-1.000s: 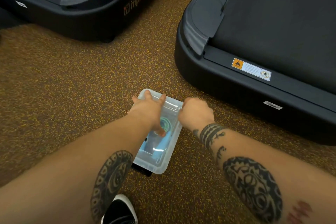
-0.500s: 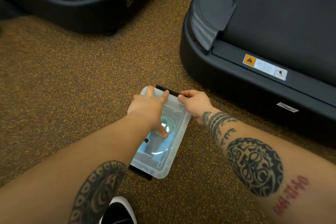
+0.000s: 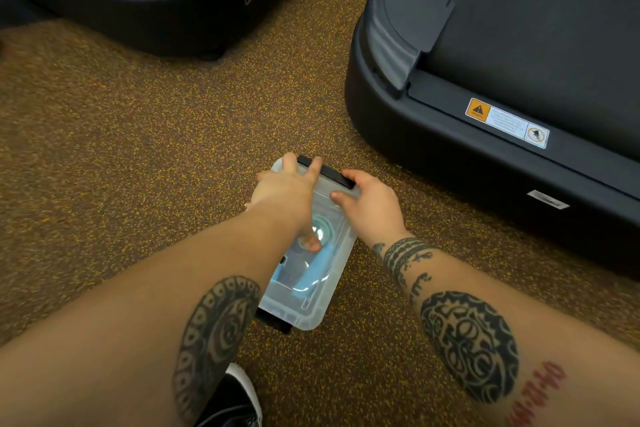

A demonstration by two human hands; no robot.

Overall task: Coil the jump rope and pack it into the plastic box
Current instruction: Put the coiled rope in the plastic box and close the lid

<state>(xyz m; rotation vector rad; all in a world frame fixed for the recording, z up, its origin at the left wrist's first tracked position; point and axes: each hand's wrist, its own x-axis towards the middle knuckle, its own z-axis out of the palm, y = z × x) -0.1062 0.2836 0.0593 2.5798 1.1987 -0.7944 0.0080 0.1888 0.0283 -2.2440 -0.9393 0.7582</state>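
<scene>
Left fingers (image 3: 313, 166) splayed flat on plastic box (image 3: 311, 302) lid; right fingers (image 3: 341, 196) curled gripping far latch (image 3: 327, 175).

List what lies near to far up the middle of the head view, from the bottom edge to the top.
Shoe → near black latch → plastic box with the jump rope inside → left hand pressing the lid → far black latch → speckled floor → treadmill base.

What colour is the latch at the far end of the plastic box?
Black; the latch on the clear plastic box shows best in the head view.
</scene>
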